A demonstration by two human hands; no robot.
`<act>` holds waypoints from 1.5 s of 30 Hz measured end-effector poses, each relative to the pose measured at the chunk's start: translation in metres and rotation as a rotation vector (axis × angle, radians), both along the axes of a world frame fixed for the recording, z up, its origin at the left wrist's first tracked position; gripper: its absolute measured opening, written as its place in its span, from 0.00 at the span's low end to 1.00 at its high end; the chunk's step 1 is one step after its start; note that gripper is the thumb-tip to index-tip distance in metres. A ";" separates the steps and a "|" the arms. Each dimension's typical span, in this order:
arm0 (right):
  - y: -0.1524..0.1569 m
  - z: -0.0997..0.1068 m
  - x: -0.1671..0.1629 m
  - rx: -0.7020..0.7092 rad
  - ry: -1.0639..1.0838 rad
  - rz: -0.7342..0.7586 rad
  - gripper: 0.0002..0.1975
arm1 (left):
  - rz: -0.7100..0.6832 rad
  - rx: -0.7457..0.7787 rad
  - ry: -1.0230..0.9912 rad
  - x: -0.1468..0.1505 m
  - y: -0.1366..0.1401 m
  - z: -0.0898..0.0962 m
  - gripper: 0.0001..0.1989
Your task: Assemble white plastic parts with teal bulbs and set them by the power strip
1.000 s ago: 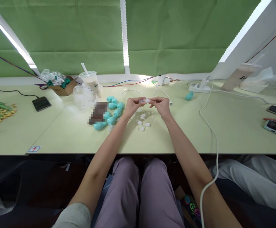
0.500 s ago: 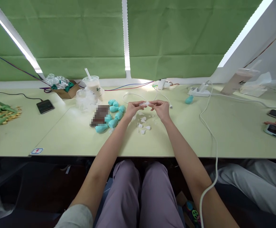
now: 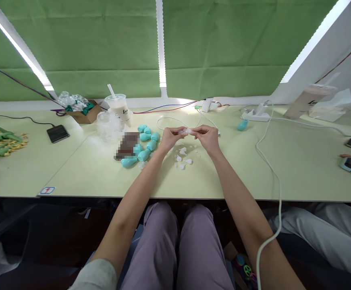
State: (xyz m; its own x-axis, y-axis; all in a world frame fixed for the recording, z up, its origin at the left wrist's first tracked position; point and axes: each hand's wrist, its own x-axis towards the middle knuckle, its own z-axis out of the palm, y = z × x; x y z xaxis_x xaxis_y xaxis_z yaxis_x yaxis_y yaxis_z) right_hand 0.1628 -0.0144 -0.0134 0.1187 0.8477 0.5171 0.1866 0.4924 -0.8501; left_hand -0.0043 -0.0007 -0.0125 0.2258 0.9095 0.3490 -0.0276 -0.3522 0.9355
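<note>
Over table (image 3: 308,173), L fingers (image 3: 175,130) & R fingers (image 3: 196,129) pinching sm. whitish pc (image 3: 185,131) — partly hidden, shape unclear

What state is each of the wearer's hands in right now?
Left hand: closed, pinching a small translucent plastic piece.
Right hand: closed, pinching at the piece's other end; whether it holds a separate part can't be told.

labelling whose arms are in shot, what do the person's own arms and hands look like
The left hand and right hand are bare: no gloves, watch or bracelet visible. A pale grey sleeve shows on the left arm, at the picture's bottom edge; none shows on the right arm, which a white cable crosses.
</note>
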 end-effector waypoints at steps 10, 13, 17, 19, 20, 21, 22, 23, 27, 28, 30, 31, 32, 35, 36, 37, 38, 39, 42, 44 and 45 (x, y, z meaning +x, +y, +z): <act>-0.003 0.004 0.005 0.096 -0.047 0.065 0.07 | -0.010 0.036 0.043 0.000 -0.008 0.008 0.23; -0.003 0.004 0.005 0.118 -0.041 0.065 0.05 | 0.008 0.055 0.065 0.001 -0.008 0.008 0.22; -0.004 0.004 0.006 0.084 -0.048 0.076 0.08 | 0.019 0.082 0.104 0.003 -0.007 0.006 0.21; -0.003 0.004 0.007 0.054 -0.034 0.089 0.10 | 0.014 0.087 0.113 0.003 -0.007 0.004 0.21; -0.003 0.003 0.007 0.038 -0.024 0.093 0.11 | 0.014 0.088 0.115 0.003 -0.007 0.004 0.20; -0.002 0.002 0.008 0.019 -0.013 0.097 0.12 | 0.016 0.089 0.117 0.004 -0.007 0.003 0.20; -0.001 0.001 0.008 -0.005 -0.003 0.103 0.13 | 0.023 0.089 0.121 0.004 -0.007 0.003 0.20; 0.001 0.000 0.008 -0.032 0.004 0.111 0.14 | 0.033 0.086 0.125 0.004 -0.007 0.002 0.20; 0.003 -0.003 0.005 -0.118 -0.003 0.155 0.17 | 0.087 0.079 0.142 0.008 -0.003 -0.003 0.19; 0.002 -0.004 0.003 -0.126 -0.010 0.171 0.18 | 0.097 0.078 0.149 0.009 -0.001 -0.004 0.19; 0.001 -0.003 0.001 -0.142 -0.013 0.199 0.19 | 0.105 0.066 0.188 0.011 0.000 -0.004 0.21; 0.001 -0.003 0.000 -0.153 -0.007 0.208 0.19 | 0.096 0.056 0.222 0.011 0.000 -0.003 0.21; 0.001 -0.003 -0.001 -0.168 0.005 0.212 0.19 | 0.078 0.052 0.262 0.011 -0.001 -0.001 0.21; 0.001 -0.003 0.002 -0.208 0.075 0.208 0.18 | 0.041 0.118 0.470 0.000 -0.007 0.012 0.22; 0.002 -0.003 0.003 -0.213 0.108 0.202 0.18 | 0.081 0.162 0.577 -0.007 -0.009 0.017 0.21; 0.002 -0.003 0.005 -0.215 0.140 0.193 0.18 | 0.160 0.206 0.710 -0.016 -0.012 0.023 0.21; 0.003 -0.003 0.007 -0.214 0.169 0.182 0.18 | 0.286 0.239 0.851 -0.026 -0.013 0.027 0.20; 0.004 -0.004 0.008 -0.213 0.193 0.170 0.18 | 0.424 0.240 0.996 -0.036 -0.014 0.031 0.18; 0.007 -0.007 0.010 -0.222 0.218 0.145 0.19 | 0.705 0.134 1.252 -0.064 -0.011 0.032 0.14; 0.008 -0.008 0.010 -0.235 0.206 0.140 0.19 | 0.717 0.090 1.334 -0.072 -0.005 0.026 0.14; 0.009 -0.009 0.009 -0.242 0.194 0.141 0.20 | 0.699 0.091 1.365 -0.072 -0.002 0.022 0.14</act>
State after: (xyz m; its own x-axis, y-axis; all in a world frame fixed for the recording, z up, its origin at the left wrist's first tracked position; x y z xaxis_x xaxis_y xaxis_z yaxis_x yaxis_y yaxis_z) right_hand 0.1721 -0.0059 -0.0226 0.0679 0.9580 0.2785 -0.0462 0.2819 -0.9583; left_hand -0.0764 -0.0032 0.0098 -0.0396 0.9545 0.2957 0.9963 0.0150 0.0850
